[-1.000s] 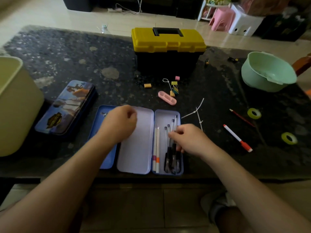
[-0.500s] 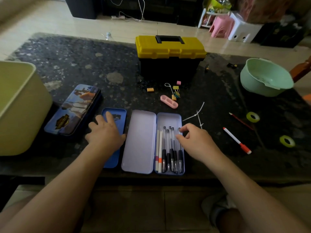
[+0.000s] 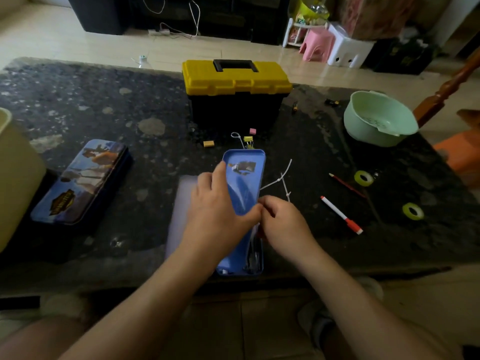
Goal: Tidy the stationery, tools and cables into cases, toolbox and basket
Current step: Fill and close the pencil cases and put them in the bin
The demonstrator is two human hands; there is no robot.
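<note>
Blue lid (image 3: 244, 183), earlier flat leftward, now over the case, left hand (image 3: 215, 216) grip clamped on it

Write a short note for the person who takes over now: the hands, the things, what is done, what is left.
Left hand holds the blue lid over the pen case; right hand steadies its edge. Pens are inside, lid not yet shut. Second case is closed. Left out: marker, red pencil, two tape rolls, cable ties, clips and erasers. Toolbox is shut.
</note>
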